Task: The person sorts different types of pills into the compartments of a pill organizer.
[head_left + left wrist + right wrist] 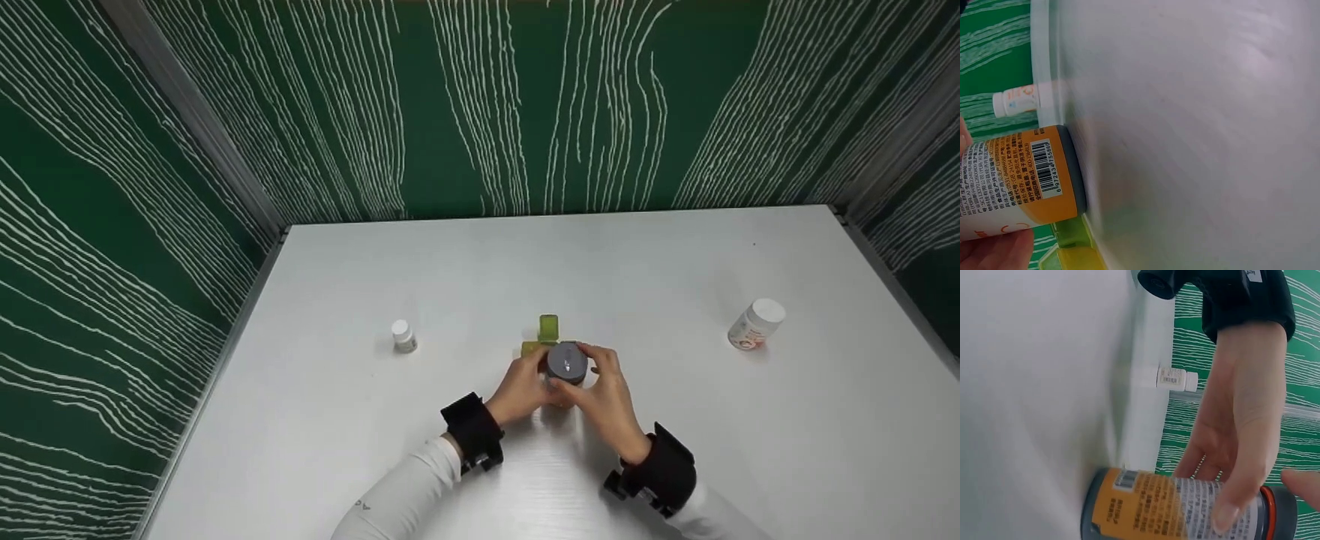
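A: Object position?
B: Jar [1145, 506], orange and white, roughly upright between both hands, near the middle of the tabletop [315, 442]. Whether its base touches is unclear.
A: Left hand [523, 385]?
B: Fingers clamped round the jar's body; thumb [1229, 513] laid along the label.
A: Right hand [611, 394]?
B: Fingers and thumb closed about the grey lid [568, 365], at its right side. Lid is on the jar.
A: Nearby items?
B: Green box [549, 328] just beyond the jar, partly hidden by jar and hands; one flap-like part points away from the person.
A: Others?
B: Small bottle [403, 337], white, standing well to the left; large bottle [756, 324], white-capped, well to the right.
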`<action>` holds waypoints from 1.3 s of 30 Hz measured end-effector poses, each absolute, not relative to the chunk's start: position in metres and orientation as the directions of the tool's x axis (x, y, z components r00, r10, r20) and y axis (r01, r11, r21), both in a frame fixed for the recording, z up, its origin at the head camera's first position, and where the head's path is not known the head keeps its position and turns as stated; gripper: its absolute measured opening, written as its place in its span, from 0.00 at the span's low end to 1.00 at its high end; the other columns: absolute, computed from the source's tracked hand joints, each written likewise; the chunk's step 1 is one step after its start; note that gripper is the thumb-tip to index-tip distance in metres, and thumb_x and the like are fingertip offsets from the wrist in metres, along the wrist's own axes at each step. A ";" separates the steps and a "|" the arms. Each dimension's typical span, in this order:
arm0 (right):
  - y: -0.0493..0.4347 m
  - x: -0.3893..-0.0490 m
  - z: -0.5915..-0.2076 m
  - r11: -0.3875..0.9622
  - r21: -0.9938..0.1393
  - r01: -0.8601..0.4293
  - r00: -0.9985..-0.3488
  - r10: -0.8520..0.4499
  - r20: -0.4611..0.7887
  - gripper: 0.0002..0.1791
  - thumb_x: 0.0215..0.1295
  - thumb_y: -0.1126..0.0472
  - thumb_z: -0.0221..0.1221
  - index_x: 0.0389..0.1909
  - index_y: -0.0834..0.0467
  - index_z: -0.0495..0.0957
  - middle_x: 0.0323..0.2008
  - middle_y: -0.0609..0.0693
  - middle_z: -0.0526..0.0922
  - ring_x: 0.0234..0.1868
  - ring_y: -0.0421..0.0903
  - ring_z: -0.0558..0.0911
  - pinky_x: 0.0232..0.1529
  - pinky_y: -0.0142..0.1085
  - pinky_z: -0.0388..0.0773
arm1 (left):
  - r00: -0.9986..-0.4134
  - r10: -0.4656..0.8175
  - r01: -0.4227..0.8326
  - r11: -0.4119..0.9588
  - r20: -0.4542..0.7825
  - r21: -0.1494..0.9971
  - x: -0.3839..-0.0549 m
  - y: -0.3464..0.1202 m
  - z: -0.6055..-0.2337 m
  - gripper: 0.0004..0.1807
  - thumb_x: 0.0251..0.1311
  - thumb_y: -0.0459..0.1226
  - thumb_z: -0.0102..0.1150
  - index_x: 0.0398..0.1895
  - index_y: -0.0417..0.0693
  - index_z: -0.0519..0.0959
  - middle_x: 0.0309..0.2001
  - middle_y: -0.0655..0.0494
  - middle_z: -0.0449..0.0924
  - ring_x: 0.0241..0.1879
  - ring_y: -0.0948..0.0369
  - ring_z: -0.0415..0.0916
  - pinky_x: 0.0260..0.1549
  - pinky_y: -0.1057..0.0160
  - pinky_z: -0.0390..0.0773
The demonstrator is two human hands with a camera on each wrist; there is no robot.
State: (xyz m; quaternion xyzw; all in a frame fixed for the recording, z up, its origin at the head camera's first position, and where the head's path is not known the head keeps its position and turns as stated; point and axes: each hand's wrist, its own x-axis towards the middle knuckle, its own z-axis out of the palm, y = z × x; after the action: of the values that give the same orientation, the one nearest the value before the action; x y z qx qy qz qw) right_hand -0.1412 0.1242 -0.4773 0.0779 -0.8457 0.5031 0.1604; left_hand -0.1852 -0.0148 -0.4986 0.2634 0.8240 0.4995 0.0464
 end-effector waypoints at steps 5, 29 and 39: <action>0.122 -0.146 -0.478 0.490 -0.828 -0.273 -0.937 0.060 0.344 0.33 0.39 0.66 0.69 0.49 0.71 0.69 0.39 0.62 0.66 0.43 0.56 0.67 0.45 0.48 0.65 | -0.858 0.475 0.390 0.359 0.193 0.848 -0.185 -0.014 -0.499 0.32 0.40 0.33 0.68 0.52 0.37 0.68 0.47 0.47 0.75 0.47 0.60 0.72 0.47 0.71 0.68; 0.148 -0.151 -0.487 0.182 -0.965 -0.191 -0.962 -0.228 0.147 0.41 0.48 0.65 0.64 0.62 0.64 0.52 0.60 0.62 0.58 0.56 0.55 0.64 0.54 0.43 0.62 | -0.884 0.451 0.302 0.345 0.126 0.889 -0.184 -0.013 -0.497 0.35 0.39 0.36 0.69 0.54 0.38 0.67 0.48 0.48 0.75 0.48 0.61 0.72 0.47 0.70 0.69; 0.127 -0.150 -0.491 0.223 -0.942 -0.252 -0.958 0.082 0.276 0.34 0.39 0.69 0.68 0.48 0.70 0.62 0.46 0.61 0.71 0.47 0.45 0.69 0.49 0.32 0.64 | -0.881 0.445 0.338 0.354 0.160 0.872 -0.184 -0.012 -0.497 0.33 0.37 0.35 0.69 0.52 0.39 0.69 0.45 0.48 0.77 0.45 0.61 0.73 0.45 0.71 0.69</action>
State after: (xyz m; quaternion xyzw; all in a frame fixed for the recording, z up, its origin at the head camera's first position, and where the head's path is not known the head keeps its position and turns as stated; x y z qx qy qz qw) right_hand -0.1496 0.1273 -0.4911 0.0552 -0.7703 0.6208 0.1347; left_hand -0.1836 -0.0115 -0.4971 0.2383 0.8211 0.5159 0.0521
